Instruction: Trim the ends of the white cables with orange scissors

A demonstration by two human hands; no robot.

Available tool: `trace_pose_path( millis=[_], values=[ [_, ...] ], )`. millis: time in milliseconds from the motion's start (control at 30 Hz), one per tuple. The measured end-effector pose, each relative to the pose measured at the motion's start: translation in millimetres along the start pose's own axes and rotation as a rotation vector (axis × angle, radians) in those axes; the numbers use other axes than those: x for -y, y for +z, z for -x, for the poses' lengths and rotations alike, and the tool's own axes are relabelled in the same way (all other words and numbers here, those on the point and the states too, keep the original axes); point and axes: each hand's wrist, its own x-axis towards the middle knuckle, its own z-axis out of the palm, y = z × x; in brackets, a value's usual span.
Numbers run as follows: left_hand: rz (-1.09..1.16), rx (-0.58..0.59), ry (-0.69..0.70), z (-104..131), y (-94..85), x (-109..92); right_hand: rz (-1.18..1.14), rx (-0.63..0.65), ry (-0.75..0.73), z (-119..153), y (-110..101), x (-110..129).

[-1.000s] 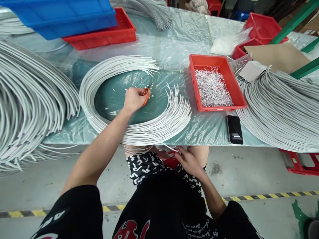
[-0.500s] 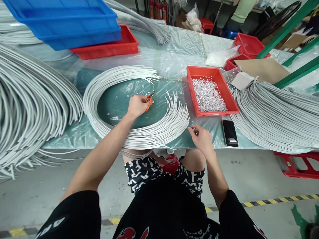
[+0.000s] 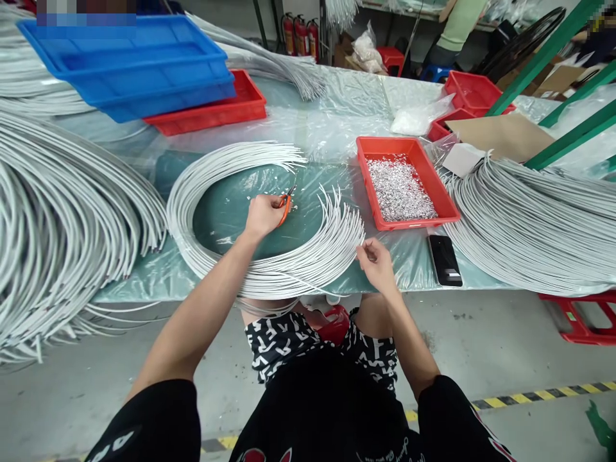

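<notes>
Orange-handled snips [image 3: 285, 208] sit in my left hand [image 3: 264, 215], their narrow tips pointing away from me over the opening of a coiled bundle of white cables [image 3: 185, 199]. The fingers of that hand are closed round the handles. At the bundle's fanned-out right end, my right hand [image 3: 378, 262] is pinched at the cable tips. Whether a cable end lies between its thumb and finger is too small to tell. Small white scraps are scattered on the table inside the coil.
A red tray [image 3: 445, 208] of tiny shiny pieces stands right of the bundle, with a phone [image 3: 444, 260] in front. Larger cable bundles lie at left [image 3: 91, 192] and right [image 3: 529, 224]. Blue bins [image 3: 144, 70] sit at the back left. A person [image 3: 462, 25] is in the background.
My right hand has moved left, up against the fanned cable ends. The snips stay in my left hand over the coil. The whole view has shifted slightly.
</notes>
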Motion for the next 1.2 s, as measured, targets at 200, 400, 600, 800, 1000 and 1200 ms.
trace_pose_path(
  millis=[200, 400, 600, 800, 1000, 1200],
  values=[
    [-0.011, -0.008, 0.127, 7, -3.0, -5, -0.439, 0.022, 0.063, -1, 25, -1],
    [0.006, 0.175, 0.307, 54, -17.0, -53, -0.615, 0.089, 0.074, -2, 25, -9],
    [-0.075, 0.431, 0.473, 97, -14.4, -95, -0.518, 0.093, -0.038, 4, 21, -7],
    [-0.118, 0.488, 0.399, 104, -4.1, -92, -0.541, 0.132, -0.065, 5, 18, -9],
    [-0.045, 0.637, 0.322, 105, -4.3, -87, -0.55, 0.177, -0.022, 6, 18, -11],
    [0.0, 0.692, 0.291, 105, -6.4, -86, -0.562, 0.181, -0.025, 6, 19, -13]
  ],
)
